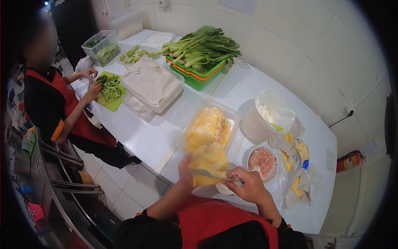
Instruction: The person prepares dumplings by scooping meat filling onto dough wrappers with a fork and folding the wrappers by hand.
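My left hand (185,171), blurred by motion, holds a thin yellow dough wrapper (210,159) at its left side. In my right hand (248,184) is a long metal fork (207,173), lying across the lower part of that wrapper; its tip is not sharp. Just beyond, a clear plastic container (235,118) holds a stack of yellow wrappers (209,124) dusted with white. To the right of my right hand stands a white bowl of pink minced meat (262,161). A pale round dish (224,189) is partly hidden beneath my hands.
A white bucket (255,124) stands behind the meat bowl, with torn packaging (296,166) at right. Leafy greens (203,47) fill stacked baskets (199,83). Left of them is a paper-covered container (151,81). A co-worker (62,91) handles chopped greens on a green board (108,103).
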Tool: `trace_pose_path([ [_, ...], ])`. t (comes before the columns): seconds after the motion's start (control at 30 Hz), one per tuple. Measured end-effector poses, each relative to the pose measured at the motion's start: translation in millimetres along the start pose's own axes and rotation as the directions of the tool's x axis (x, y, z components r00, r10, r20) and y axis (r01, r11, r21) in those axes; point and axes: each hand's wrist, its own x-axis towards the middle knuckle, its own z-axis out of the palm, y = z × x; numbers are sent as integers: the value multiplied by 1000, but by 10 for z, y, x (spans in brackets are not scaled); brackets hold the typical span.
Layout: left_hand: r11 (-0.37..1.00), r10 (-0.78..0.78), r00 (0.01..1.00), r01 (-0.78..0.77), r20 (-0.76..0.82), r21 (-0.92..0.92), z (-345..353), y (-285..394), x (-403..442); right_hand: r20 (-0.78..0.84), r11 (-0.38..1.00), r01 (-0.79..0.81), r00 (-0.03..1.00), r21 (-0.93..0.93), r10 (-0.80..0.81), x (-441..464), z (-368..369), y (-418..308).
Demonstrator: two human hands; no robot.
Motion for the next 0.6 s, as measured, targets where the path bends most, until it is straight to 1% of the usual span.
trace_pose_path([
  [0.03, 999, 41, 999, -41, -13, 32, -164, 54, 17, 23, 1000, 4, 1000, 1, -4, 26, 28, -52],
  [0.07, 995, 81, 996, -79, -24, 65, -300, 131, 31, 80, 1000, -6, 997, -29, 8, 63, 40, -108],
  [0.13, 982, 182, 983, -182, -7, -43, -454, 372, 34, 192, 996, -27, 980, -90, 43, 162, 69, -205],
  [0.17, 968, 232, 973, -231, -3, -97, -517, 504, 18, 190, 997, 5, 982, -82, 10, 222, 104, -230],
  [0.23, 932, 357, 934, -357, -7, -69, -639, 774, -61, 185, 995, 69, 981, -70, -55, 364, 161, -283],
  [0.27, 906, 419, 908, -419, -7, -57, -674, 872, -91, 145, 997, 75, 987, 6, -75, 462, 171, -298],
  [0.33, 888, 458, 887, -455, 51, -73, -571, 991, -223, 68, 982, 100, 991, 158, -111, 689, 178, -295],
  [0.37, 876, 482, 873, -476, 78, -82, -542, 1047, -288, 78, 977, -60, 996, 203, 45, 791, 179, -273],
  [0.4, 870, 491, 871, -489, 21, -67, -598, 1095, -322, 98, 945, -217, 975, 244, 199, 894, 189, -232],
  [0.43, 874, 482, 876, -479, 17, -78, -640, 1102, -345, 123, 888, -367, 930, 277, 346, 969, 221, -168],
  [0.53, 889, 450, 893, -446, 15, -101, -711, 1075, -394, 24, 929, -352, 936, 113, 351, 1010, 589, 606],
  [0.6, 902, 423, 906, -420, 12, -100, -675, 990, -361, -80, 937, -344, 934, 59, 348, 958, 724, 741],
])
